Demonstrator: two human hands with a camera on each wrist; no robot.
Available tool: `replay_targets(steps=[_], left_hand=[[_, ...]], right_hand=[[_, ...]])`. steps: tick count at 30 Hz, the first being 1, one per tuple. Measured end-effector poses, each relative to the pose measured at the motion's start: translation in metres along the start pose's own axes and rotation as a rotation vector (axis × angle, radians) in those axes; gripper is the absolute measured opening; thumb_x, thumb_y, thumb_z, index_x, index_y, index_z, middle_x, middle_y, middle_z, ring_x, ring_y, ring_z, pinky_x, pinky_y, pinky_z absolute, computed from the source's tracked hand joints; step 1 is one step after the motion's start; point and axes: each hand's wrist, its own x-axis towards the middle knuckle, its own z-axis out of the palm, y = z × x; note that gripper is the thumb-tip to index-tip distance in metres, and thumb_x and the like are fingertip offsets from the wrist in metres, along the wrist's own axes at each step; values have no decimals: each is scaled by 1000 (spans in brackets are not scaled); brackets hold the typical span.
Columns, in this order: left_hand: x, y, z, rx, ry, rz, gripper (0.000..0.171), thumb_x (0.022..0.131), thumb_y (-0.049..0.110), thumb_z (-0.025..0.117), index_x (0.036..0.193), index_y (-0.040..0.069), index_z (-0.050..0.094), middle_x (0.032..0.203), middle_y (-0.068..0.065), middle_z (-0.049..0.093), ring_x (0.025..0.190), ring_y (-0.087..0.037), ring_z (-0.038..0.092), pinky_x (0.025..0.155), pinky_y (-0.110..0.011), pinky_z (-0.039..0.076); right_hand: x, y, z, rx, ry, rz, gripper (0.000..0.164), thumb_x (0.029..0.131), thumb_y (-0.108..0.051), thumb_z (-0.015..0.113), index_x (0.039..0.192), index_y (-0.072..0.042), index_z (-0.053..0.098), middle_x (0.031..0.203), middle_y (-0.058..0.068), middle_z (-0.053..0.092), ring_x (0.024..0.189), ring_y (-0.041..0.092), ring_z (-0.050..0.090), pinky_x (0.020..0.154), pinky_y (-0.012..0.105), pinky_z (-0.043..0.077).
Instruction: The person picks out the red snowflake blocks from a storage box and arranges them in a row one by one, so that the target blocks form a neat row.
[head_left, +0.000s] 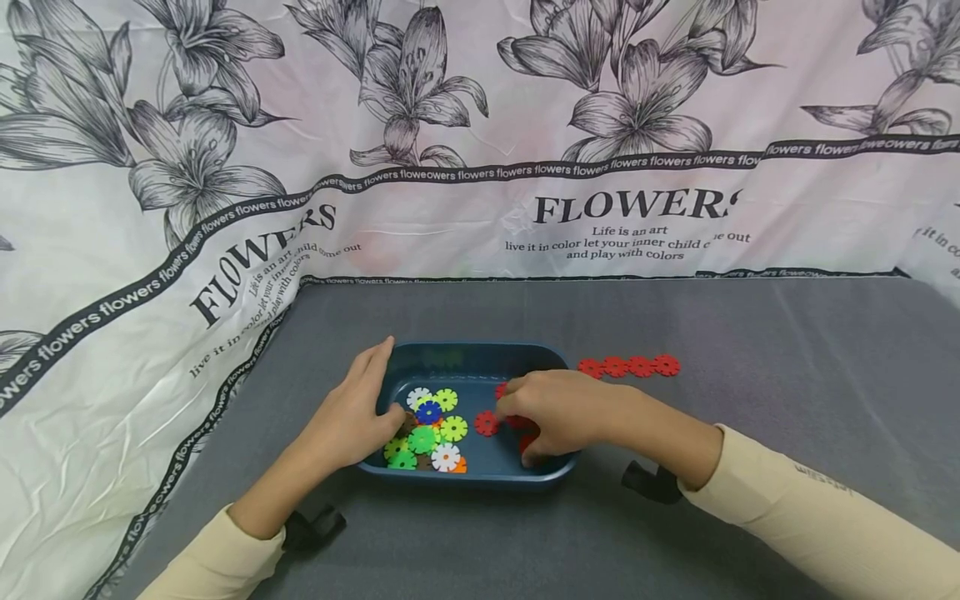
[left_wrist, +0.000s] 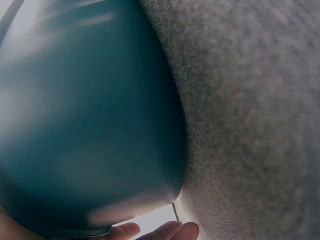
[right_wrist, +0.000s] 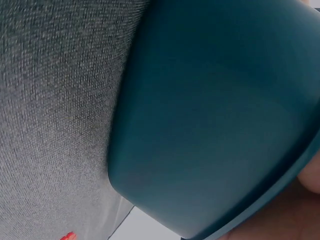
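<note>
A dark blue-green plastic basin (head_left: pixel 480 478) stands on the grey cloth. My left hand (head_left: pixel 355 421) grips its left rim, thumb inside and fingers along the outside; some of those fingers (left_wrist: pixel 167 231) show past the basin wall (left_wrist: pixel 95 115) in the left wrist view. Over the right end, my right hand (head_left: pixel 562 410) reaches down among red notched discs (head_left: pixel 486 423), thumb and fingers apart. The hand partly covers these discs. Mixed discs, including a blue one (head_left: pixel 428 412), a green one (head_left: pixel 422 439) and a white one (head_left: pixel 446 457), lie heaped in the left half.
Behind the right hand, a row of joined red discs (head_left: pixel 628 367) lies on the grey cloth (head_left: pixel 787 358), right of the basin. A white flower-printed sheet (head_left: pixel 450 225) hangs at the back and left. Dark straps with cameras sit at both wrists.
</note>
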Motion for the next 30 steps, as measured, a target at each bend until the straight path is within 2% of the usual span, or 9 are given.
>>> replay_targets(steps=[4, 7, 12, 19, 24, 30], left_hand=[[0, 0, 1, 3, 1, 0, 87, 91, 14, 61, 162, 9, 11, 160, -21, 19, 104, -36, 55, 71, -43, 46], [0, 0, 1, 1, 2, 1, 87, 91, 14, 61, 162, 9, 11, 160, -21, 19, 99, -34, 56, 68, -41, 45], [0, 0, 0, -1, -2, 4, 87, 91, 14, 61, 162, 9, 10, 161, -21, 19, 91, -31, 56, 65, -39, 44], [0, 1, 0, -4, 2, -4, 87, 91, 14, 61, 162, 10, 11, 161, -20, 19, 94, -33, 57, 64, -39, 45], [-1, 0, 0, 2, 8, 1, 87, 91, 14, 61, 162, 9, 11, 160, -21, 20, 107, -37, 55, 71, -43, 47], [-1, 0, 0, -2, 6, 2, 87, 91, 14, 61, 162, 9, 11, 160, -21, 19, 107, -37, 54, 71, -43, 46]], right_hand=[[0, 0, 2, -12, 16, 4, 50, 77, -30, 87, 122, -15, 72, 112, 3, 63, 94, 17, 57, 73, 28, 54], [0, 0, 3, -28, 28, 17, 50, 76, -30, 88, 119, -13, 71, 104, 2, 60, 87, 14, 55, 70, 26, 52], [3, -3, 3, -30, 16, 29, 49, 76, -28, 89, 117, -10, 70, 98, 1, 58, 81, 13, 54, 69, 26, 50], [7, -10, 4, 15, -12, 4, 42, 79, -21, 86, 117, -11, 72, 101, 2, 60, 85, 14, 55, 73, 26, 51], [11, -10, 6, 36, -30, -45, 39, 82, -15, 83, 119, -11, 71, 101, 2, 60, 87, 13, 54, 75, 24, 51], [12, -9, 8, 46, -2, -76, 34, 83, -13, 82, 116, -12, 72, 101, 2, 61, 89, 14, 55, 78, 24, 52]])
